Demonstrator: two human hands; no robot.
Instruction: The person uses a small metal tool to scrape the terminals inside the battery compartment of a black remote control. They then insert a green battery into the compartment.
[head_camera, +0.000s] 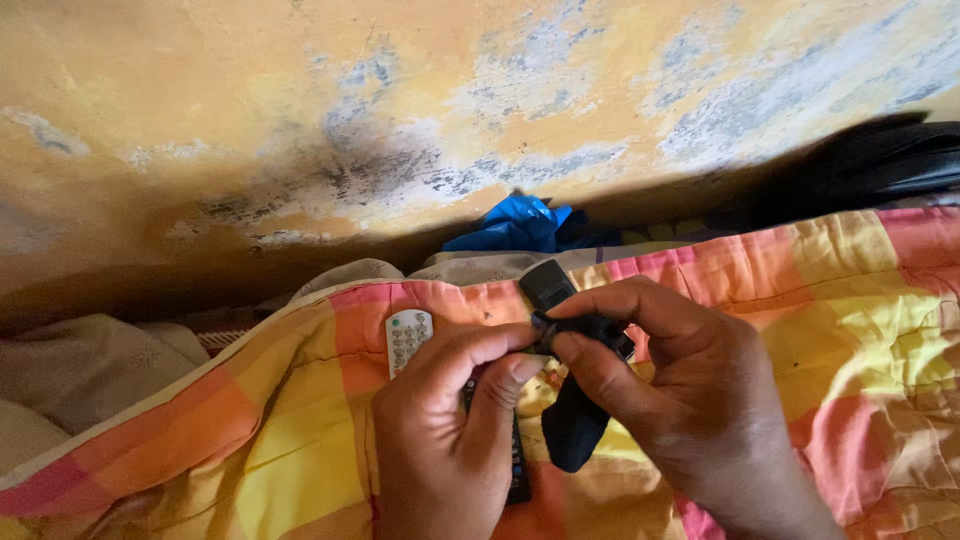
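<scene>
Low in the middle of the frame, my left hand (445, 440) and right hand (680, 400) meet, fingers pinching a dark fabric piece (575, 425) that hangs between them over the orange, yellow and pink checked quilt (250, 440). Under my left hand lies a slim black remote (517, 470), touching a white remote with grey buttons (406, 338). A black rectangular remote (546, 284) sits just above my fingers. Farther up, crumpled blue cloth (520, 225) rests against the stained yellow wall (300, 100).
</scene>
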